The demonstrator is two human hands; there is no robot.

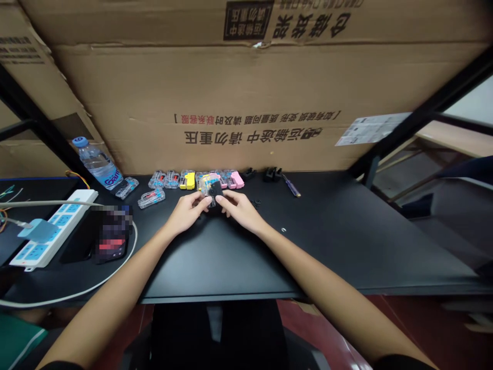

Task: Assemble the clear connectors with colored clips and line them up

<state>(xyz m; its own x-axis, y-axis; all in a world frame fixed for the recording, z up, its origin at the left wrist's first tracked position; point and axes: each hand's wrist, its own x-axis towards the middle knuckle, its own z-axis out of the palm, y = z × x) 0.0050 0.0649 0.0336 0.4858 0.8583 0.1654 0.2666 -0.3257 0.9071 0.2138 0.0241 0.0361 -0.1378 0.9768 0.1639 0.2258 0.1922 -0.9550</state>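
Both hands meet above the black table, near the row of small parts. My left hand [187,209] pinches the left side of a small clear and black device [212,189]. The fingers of my right hand [239,207] are closed on its right side. Behind it several clear plastic devices stand in a row, among them one with a yellow part [187,181] and one with a pink part [235,180]. Another clear device [151,198] lies left of my left hand.
A water bottle [98,164], a white power strip [54,229] and a looping white cable are at the left. Black parts [272,174] and a screwdriver [291,186] lie right of the row. Cardboard [231,87] stands along the back edge.
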